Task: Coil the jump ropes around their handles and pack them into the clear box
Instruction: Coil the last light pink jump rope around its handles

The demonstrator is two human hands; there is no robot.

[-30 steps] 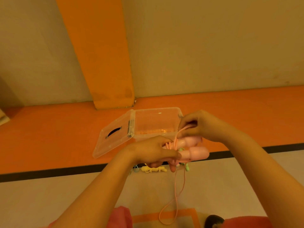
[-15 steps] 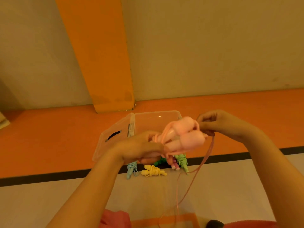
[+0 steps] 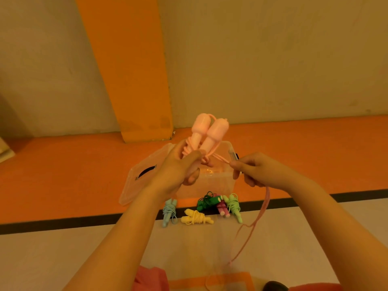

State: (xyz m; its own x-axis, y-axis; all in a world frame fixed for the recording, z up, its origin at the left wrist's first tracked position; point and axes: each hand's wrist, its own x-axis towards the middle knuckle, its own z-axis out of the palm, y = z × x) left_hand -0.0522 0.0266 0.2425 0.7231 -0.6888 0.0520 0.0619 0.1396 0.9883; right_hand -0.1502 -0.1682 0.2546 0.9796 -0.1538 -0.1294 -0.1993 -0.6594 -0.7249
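Pink jump rope handles (image 3: 207,133) stand side by side, tipped toward 1 o'clock, held up in front of the clear box (image 3: 210,185). The left hand (image 3: 178,173) grips their lower ends, fingers curled tight round both, probably so the pair serves as a single spool. At 3 o'clock of the handles, the right hand (image 3: 252,169) pinches the pink cord (image 3: 265,203) between thumb and forefinger, its other fingers curled in. The short stretch from pinch to handles looks taut, which should keep each turn snug. A few turns cross the handles just above the left hand. Below the right hand the slack drops toward 6 o'clock and trails onto the floor (image 3: 84,259), so much winding remains. The box sits at the person's 12 o'clock, its lid (image 3: 142,177) swung open toward 9 o'clock; the hands hide part of its inside. Five coiled ropes lie near its 6 o'clock side, likely staged for packing: blue rope (image 3: 169,211), yellow rope (image 3: 196,216), dark green rope (image 3: 206,201), magenta rope (image 3: 222,207) and light green rope (image 3: 234,204).
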